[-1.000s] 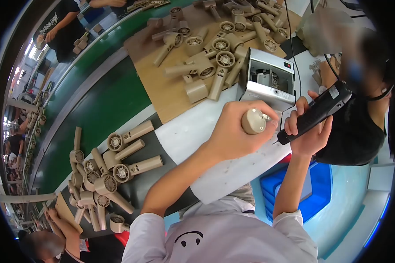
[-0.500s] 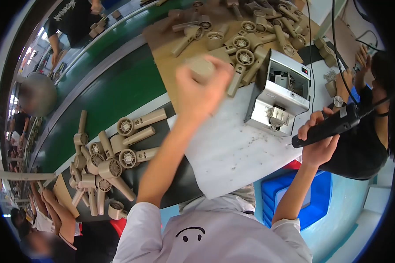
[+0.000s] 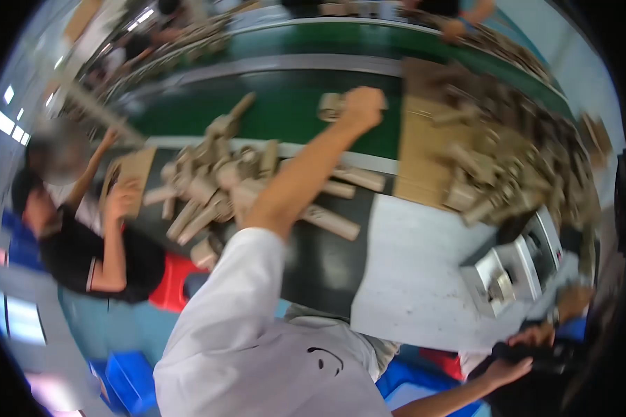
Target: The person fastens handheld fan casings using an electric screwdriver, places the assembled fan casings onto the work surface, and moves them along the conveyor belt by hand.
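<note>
Over the green conveyor belt (image 3: 292, 118), my left hand (image 3: 364, 111) is closed on a beige handheld fan body (image 3: 330, 106), whose round end shows left of my fingers. Whether the fan body touches the belt I cannot tell. At the lower right my right hand (image 3: 509, 372) is wrapped round a black electric screwdriver (image 3: 546, 356), blurred by motion. Below my left forearm lies a pile of beige fan bodies (image 3: 202, 187) on the dark table edge. A silver screw feeder machine (image 3: 511, 267) stands on the white sheet (image 3: 414, 271), a little above the screwdriver.
A larger heap of fan bodies (image 3: 501, 167) lies on brown cardboard (image 3: 417, 153) at the right. A co-worker in black (image 3: 104, 257) sits at the left by a red stool (image 3: 167, 281). Another person's hand (image 3: 574, 302) is near the feeder. Blue bins (image 3: 129, 382) stand on the floor.
My view has swung left. My left hand has carried the beige fan body from above the cardboard to over the green belt. My right hand still holds the screwdriver, now lower in view.
</note>
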Demonstrator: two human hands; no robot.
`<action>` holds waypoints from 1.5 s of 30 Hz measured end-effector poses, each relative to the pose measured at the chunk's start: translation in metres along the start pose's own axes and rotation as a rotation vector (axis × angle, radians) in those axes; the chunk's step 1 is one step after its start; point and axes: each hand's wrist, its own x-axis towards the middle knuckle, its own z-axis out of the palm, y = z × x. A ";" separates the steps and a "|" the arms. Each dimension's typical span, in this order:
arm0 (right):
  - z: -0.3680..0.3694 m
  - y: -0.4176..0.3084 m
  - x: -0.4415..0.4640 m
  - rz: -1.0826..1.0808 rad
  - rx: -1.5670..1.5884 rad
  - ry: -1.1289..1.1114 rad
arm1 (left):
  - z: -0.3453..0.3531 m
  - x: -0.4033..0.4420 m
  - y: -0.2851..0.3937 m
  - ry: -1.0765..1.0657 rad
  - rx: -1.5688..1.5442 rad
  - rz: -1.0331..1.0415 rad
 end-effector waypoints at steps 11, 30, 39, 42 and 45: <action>0.013 0.016 -0.010 0.024 -0.101 -0.040 | 0.044 -0.041 0.131 0.240 -0.963 0.468; 0.158 -0.045 0.054 -0.118 0.454 -0.014 | -0.093 -0.149 0.170 -0.167 -1.413 0.254; 0.166 -0.004 0.052 -0.131 0.274 -0.021 | -0.045 -0.196 0.171 -0.172 -1.328 0.546; 0.168 -0.001 0.048 -0.127 0.233 -0.023 | -0.033 -0.199 0.177 -0.012 -1.323 0.625; 0.177 -0.004 0.047 -0.095 0.117 0.055 | -0.027 -0.205 0.178 -0.043 -1.294 0.634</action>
